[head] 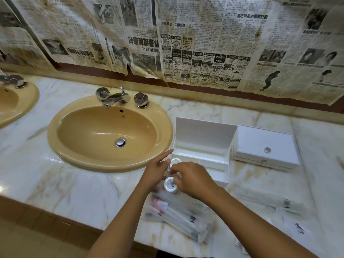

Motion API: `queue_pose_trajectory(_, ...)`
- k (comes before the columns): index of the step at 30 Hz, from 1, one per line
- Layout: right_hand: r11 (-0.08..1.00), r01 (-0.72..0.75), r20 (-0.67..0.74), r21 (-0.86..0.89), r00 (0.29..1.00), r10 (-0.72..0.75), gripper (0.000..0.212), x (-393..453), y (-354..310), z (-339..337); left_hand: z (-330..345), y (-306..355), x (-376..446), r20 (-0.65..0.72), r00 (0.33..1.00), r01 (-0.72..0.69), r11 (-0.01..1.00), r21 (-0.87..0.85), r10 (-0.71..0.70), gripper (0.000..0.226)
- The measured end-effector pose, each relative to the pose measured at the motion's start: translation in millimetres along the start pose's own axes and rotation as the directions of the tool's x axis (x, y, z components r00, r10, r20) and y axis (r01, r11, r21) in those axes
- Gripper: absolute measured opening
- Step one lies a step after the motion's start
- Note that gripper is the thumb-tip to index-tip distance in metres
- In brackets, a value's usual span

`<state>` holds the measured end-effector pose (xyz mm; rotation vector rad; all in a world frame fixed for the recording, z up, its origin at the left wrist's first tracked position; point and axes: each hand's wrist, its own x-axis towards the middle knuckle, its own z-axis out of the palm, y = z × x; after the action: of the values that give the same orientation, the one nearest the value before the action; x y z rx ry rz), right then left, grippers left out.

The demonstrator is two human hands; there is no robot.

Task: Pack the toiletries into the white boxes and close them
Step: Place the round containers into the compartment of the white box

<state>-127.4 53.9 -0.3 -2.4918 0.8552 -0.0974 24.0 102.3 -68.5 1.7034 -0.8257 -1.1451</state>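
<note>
An open white box (202, 157) with its lid raised stands on the marble counter, right of the sink. A closed white box (264, 148) with a small round knob sits beside it on the right. My left hand (158, 170) and my right hand (189, 177) meet at the open box's front left corner. They hold small round wrapped toiletries (170, 184); another round one (176, 162) lies just inside the box. My left forefinger points outward. A pile of plastic-wrapped toiletry packets (178, 213) lies under my forearms.
A tan oval sink (109, 133) with chrome taps (119, 97) sits to the left, with a second basin (11, 103) at the far left. More wrapped packets (270, 200) lie at the right. Old newspaper (186, 43) covers the wall behind. The counter's front edge runs close below.
</note>
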Motion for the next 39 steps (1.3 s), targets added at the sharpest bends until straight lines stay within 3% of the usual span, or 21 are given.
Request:
queue_pose_trajectory(7, 0.990, 0.134, 0.206, -0.037, 0.971, -0.124, 0.024, 1, -2, 27, 0, 0, -1, -0.040, 0.997, -0.057, 0.997, 0.043, 0.059, 0.035)
queue_pose_trajectory(23, 0.986, 0.119, 0.179, -0.121, 0.979, -0.096, 0.018, 1, -6, 32, 0, 0, -2, -0.032, 0.997, -0.072, 0.997, 0.040, 0.073, 0.035)
queue_pose_trajectory(29, 0.997, 0.030, 0.064, -0.073, 0.998, -0.026, 0.026, -4, -9, 1, 0, -2, 0, -0.019, 0.999, -0.035, 0.999, -0.001, 0.035, 0.037)
queue_pose_trajectory(33, 0.984, -0.175, -0.045, -0.043, 0.984, 0.173, 0.024, 6, 14, -18, 0, -4, 1, -0.013, 1.000, -0.017, 1.000, 0.008, 0.017, 0.037)
queue_pose_trajectory(39, 0.964, -0.260, 0.037, -0.061, 0.964, 0.262, 0.021, 18, 36, -15, 0, -3, 0, -0.010, 1.000, -0.012, 0.999, 0.038, 0.012, 0.035)
